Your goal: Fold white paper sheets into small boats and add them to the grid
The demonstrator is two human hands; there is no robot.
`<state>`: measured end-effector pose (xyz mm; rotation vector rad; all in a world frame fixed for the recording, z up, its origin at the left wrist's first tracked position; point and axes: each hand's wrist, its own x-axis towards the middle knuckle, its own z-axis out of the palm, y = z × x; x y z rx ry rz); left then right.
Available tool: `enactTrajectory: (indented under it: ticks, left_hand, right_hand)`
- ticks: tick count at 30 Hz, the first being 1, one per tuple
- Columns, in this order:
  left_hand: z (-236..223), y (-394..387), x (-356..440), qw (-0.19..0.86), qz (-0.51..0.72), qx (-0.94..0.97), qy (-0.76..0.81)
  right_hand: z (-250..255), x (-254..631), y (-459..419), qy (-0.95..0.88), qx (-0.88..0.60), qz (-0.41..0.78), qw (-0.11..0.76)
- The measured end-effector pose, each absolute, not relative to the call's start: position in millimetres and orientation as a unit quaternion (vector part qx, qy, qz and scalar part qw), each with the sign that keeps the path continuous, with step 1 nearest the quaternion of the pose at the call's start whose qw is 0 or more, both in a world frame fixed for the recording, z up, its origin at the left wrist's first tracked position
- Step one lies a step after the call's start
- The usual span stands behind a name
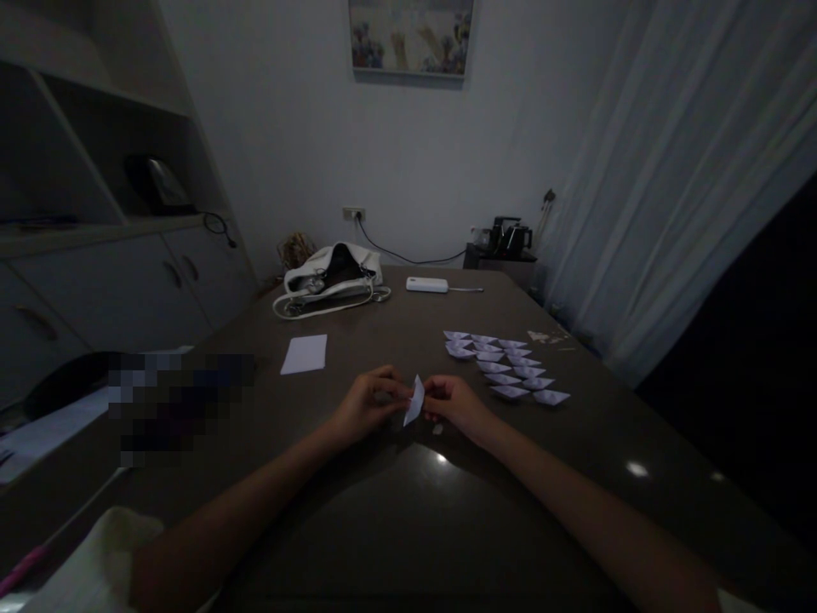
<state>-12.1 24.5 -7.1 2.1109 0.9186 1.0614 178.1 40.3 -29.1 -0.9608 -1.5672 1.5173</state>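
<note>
Between my two hands is a small piece of folded white paper (414, 402), tilted on edge just above the dark table. My left hand (374, 402) pinches its left side between thumb and fingers. From the other side, the fingers of my right hand (454, 403) close on the paper's right side. To the right of my hands, several folded paper boats (511, 379) stand in rows. A stack of white paper sheets (305, 354) lies flat to the left, beyond my left hand.
A white handbag (335, 277) rests at the table's far left. Near the far edge lies a white power bank (427, 285) with a short strap. Paper scraps (545, 337) are scattered right of the boats. A blurred-out patch (185, 400) covers something on the left.
</note>
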Motion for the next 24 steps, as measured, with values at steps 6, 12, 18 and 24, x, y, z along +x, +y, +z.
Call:
enactTrajectory:
  ticks: [6,12,18,24]
  left_hand:
    - [-9.0,25.5,-13.9,0.285,0.376,0.818,0.329]
    - [-12.5,24.2,-13.9,0.293,0.378,0.813,0.333]
    - [-9.7,21.3,-11.4,0.320,0.383,0.797,0.341]
    - [-13.0,25.6,-13.7,0.306,0.395,0.794,0.347]
  right_hand:
    - [-28.4,179.0,39.2,-0.608,-0.366,0.605,0.361]
    - [-30.6,179.4,39.8,-0.621,-0.350,0.609,0.349]
    - [-33.1,178.7,40.7,-0.606,-0.351,0.619,0.354]
    - [-30.8,179.3,40.3,-0.607,-0.353,0.622,0.346]
